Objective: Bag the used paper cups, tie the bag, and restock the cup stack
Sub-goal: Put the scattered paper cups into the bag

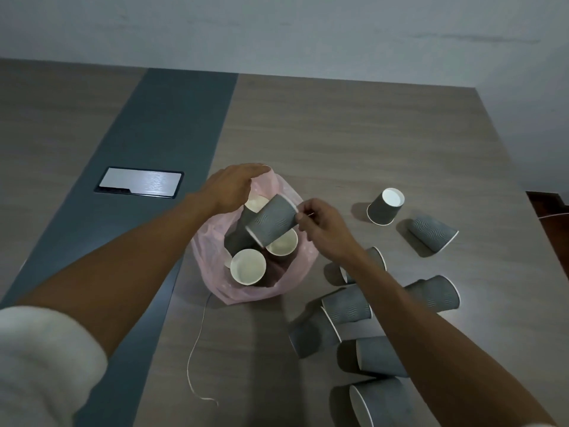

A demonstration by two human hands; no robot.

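Note:
A pink plastic bag [212, 257] stands open on the table with several grey ribbed paper cups [248, 266] inside, white interiors showing. My left hand [232, 188] grips the bag's far rim and holds it open. My right hand [320, 223] pinches the base of a grey paper cup [272, 220], tilted mouth-down over the bag's opening. Several more grey cups lie on their sides to the right [348, 303], and one stands upside down [385, 206].
A thin white string [197, 343] trails on the wooden table [369, 134] in front of the bag. A flat silver socket panel [140, 182] sits in the dark grey strip at left. The table's right edge runs close to the loose cups.

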